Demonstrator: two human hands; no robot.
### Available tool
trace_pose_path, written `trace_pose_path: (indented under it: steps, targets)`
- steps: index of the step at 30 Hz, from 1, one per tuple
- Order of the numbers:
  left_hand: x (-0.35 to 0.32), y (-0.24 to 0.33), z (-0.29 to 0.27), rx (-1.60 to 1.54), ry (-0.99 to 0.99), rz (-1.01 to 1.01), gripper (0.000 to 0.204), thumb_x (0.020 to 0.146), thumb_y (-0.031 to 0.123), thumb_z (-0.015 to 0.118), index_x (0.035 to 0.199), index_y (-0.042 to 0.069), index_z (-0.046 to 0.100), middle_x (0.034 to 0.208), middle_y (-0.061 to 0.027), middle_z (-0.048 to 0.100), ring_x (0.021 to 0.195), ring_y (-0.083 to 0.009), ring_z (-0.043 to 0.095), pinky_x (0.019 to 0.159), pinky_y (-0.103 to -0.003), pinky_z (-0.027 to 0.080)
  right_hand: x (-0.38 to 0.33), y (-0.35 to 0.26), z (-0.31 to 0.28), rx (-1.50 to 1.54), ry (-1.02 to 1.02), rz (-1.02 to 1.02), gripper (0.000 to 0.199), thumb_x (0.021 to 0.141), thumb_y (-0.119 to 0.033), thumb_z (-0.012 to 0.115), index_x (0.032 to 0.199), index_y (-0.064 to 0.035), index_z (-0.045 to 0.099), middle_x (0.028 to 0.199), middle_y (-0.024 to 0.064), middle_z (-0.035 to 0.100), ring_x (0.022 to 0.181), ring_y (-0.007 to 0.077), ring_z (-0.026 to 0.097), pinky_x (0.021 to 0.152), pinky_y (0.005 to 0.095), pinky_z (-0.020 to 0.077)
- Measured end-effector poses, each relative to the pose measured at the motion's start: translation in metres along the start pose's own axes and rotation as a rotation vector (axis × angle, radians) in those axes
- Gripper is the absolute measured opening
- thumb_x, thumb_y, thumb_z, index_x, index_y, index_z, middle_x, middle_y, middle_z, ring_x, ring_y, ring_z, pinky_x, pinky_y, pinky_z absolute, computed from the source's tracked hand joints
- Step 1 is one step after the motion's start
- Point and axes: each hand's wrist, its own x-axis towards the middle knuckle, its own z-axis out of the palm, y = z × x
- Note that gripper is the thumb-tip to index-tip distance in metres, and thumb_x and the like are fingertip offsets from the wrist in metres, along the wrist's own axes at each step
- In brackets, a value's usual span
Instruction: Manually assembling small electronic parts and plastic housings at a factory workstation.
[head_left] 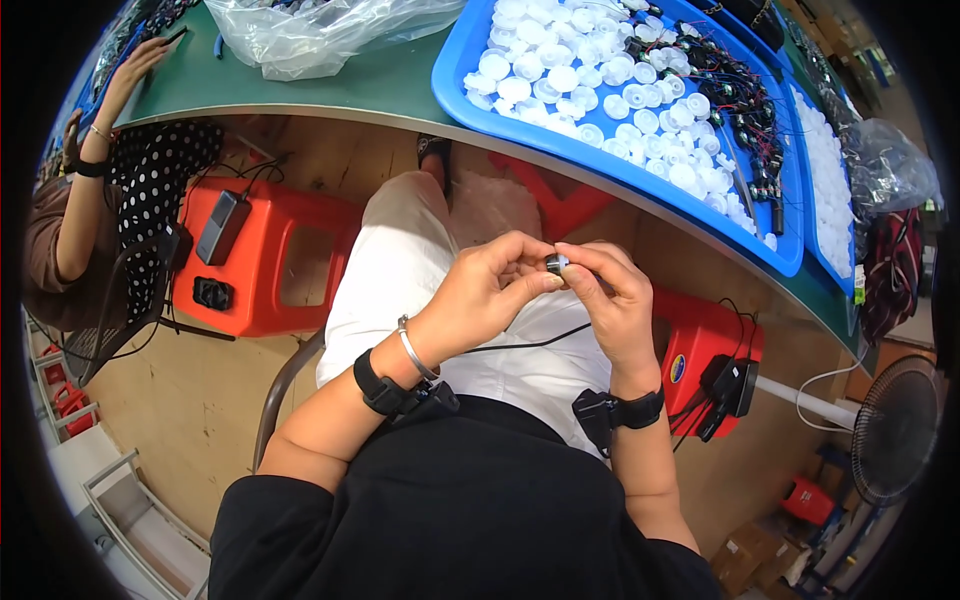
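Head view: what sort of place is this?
Likely a small factory or assembly workshop: a blue tray heaped with white plastic caps and dark wired parts sits on a long green table, with another person beside it.

- Part: small component (555,264), dark and compact, with a pale section at its right side.
- State: pinched between the fingertips of the left grip (495,285) and the right grip (615,295); fingers partly cover it.
- Pose: dark section to the left; exact tilt is indeterminable.
- Location: above the lap (400,240).
- Join: pale section adjoins dark section; finer detail is too small to resolve.
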Motion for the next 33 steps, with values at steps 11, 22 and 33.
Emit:
trace_pose_path:
  steps: [11,22,33]
  targets:
    - [0.005,-0.003,0.006,-0.332,0.016,-0.035,0.021,0.092,0.009,0.060,0.108,-0.005,0.057,0.096,-0.0109,0.067,0.084,-0.0157,0.066,0.076,-0.027,0.054,-0.007,0.016,0.016,0.577,0.062,0.254,0.036,0.089,-0.008,0.064,0.124,0.0022,0.057,0.106,0.0072,0.060,0.093,0.0134,0.059,0.079,0.0254,0.0492]
    - [0.006,-0.010,-0.004,-0.584,-0.132,-0.358,0.024,0.094,0.014,0.059,0.113,0.000,0.058,0.101,-0.0069,0.065,0.090,-0.0122,0.064,0.080,-0.026,0.053,-0.007,0.005,0.014,-0.120,0.086,-0.031,0.039,0.081,-0.018,0.074,0.116,-0.0056,0.064,0.100,0.0061,0.060,0.089,0.0133,0.058,0.079,0.0267,0.0466]
    - [0.001,-0.005,0.003,-0.236,-0.011,-0.031,0.024,0.090,0.003,0.062,0.113,-0.002,0.058,0.101,-0.0050,0.065,0.091,-0.0094,0.062,0.080,-0.023,0.050,-0.013,0.010,0.011,0.666,0.108,0.362,0.022,0.089,-0.008,0.063,0.109,0.0032,0.063,0.095,0.0069,0.065,0.079,0.0108,0.059,0.072,0.0239,0.0484]
